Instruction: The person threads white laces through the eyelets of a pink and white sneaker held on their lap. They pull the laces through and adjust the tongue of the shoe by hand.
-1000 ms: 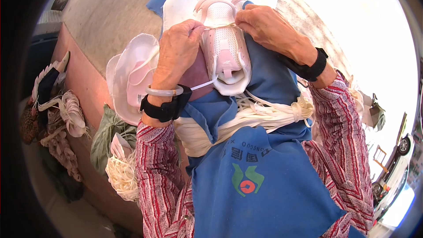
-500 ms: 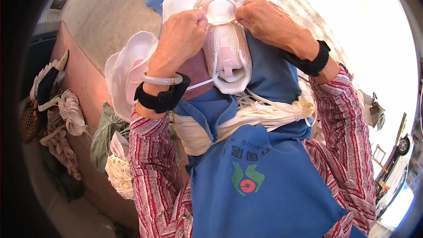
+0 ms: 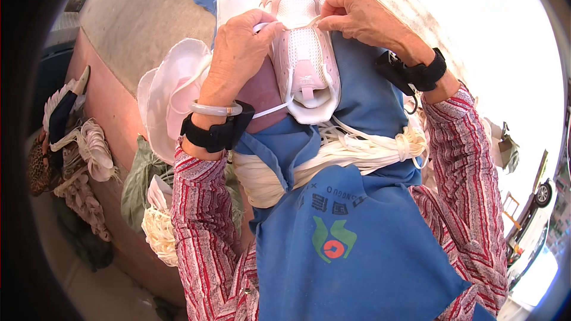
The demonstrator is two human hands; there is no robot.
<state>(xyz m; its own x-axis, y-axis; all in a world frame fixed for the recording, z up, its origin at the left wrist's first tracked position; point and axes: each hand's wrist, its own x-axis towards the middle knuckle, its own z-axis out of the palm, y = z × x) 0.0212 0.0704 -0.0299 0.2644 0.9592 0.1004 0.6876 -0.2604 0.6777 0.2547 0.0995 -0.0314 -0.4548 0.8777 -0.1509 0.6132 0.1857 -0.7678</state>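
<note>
White, flat fabric lacing (image 3: 260, 26) is being pinched by the left hand (image 3: 241, 44) and right hand (image 3: 361, 19) over a pink-and-white mesh shoe (image 3: 304, 47); uneven pulling would be risking twists.

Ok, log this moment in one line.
left hand: pinching lace; right hand: pinching lace; shoe: toe pointing away; lace bundle: across lap

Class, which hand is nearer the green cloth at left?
Left. The left hand is up and right of the green cloth; the right hand is farther right, across the shoe.
</note>
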